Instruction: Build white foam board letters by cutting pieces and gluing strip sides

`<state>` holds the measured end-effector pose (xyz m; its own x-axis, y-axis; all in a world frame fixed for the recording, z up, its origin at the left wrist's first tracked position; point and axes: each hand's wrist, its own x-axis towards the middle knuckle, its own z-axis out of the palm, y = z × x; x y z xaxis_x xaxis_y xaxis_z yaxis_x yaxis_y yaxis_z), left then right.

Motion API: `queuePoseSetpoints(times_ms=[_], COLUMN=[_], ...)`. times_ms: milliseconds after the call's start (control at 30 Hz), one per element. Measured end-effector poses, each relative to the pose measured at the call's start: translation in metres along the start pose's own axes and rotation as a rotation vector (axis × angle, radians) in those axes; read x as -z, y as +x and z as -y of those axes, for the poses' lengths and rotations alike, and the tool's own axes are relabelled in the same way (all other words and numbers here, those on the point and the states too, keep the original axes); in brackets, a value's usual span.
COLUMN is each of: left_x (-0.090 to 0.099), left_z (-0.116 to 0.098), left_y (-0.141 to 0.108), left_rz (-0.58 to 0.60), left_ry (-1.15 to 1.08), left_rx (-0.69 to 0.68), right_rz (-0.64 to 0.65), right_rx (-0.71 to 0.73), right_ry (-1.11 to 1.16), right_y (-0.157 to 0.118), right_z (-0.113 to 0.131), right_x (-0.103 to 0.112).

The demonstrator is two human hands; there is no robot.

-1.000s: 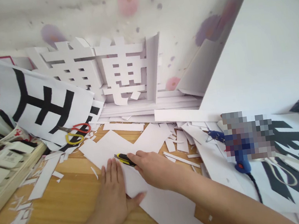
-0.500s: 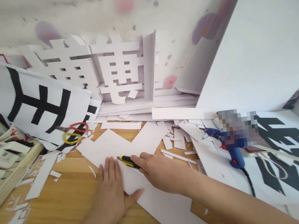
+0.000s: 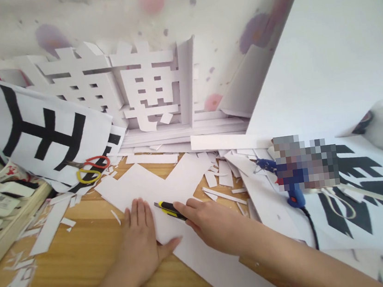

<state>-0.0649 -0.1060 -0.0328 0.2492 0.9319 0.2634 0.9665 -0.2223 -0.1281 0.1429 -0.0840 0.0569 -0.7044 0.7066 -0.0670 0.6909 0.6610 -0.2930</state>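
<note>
A white board cut into an angular shape [image 3: 224, 267] lies on the wooden table in front of me. My left hand [image 3: 142, 235] rests flat on its left edge, fingers stretched forward and thumb out to the right. In my right hand [image 3: 208, 220] is a yellow and black utility knife [image 3: 170, 210], its blade pointing left and forward over the board, just right of my left fingertips. Whether the blade touches the board I cannot tell.
Scissors with red and yellow handles [image 3: 91, 168] lie at the left on black-and-white character sheets [image 3: 38, 127]. White cut-out characters [image 3: 145, 81] lean at the back. A blue glue gun [image 3: 294, 196] with a black cord lies right. White scraps [image 3: 50, 226] litter the wooden table [image 3: 96, 248].
My right hand has shifted slightly right and toward me with the utility knife. My left hand stays pressed on the board. The whole view has shifted a little.
</note>
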Motion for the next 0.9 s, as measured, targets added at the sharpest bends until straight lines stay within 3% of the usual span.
queuePoseSetpoints(times_ms=[267, 600, 900], left_x=[0.011, 0.018, 0.017], left_z=[-0.002, -0.004, -0.004], left_y=[0.005, 0.009, 0.007], left_rz=[0.153, 0.255, 0.217], left_ry=[-0.007, -0.019, -0.023], left_rx=[0.026, 0.065, 0.056], right_rz=[-0.029, 0.006, 0.034], right_rx=[-0.005, -0.012, -0.042], right_ry=[-0.063, -0.075, -0.055], right_y=[-0.012, -0.027, -0.044], right_z=[-0.003, -0.002, -0.002], right_x=[-0.007, -0.006, -0.007])
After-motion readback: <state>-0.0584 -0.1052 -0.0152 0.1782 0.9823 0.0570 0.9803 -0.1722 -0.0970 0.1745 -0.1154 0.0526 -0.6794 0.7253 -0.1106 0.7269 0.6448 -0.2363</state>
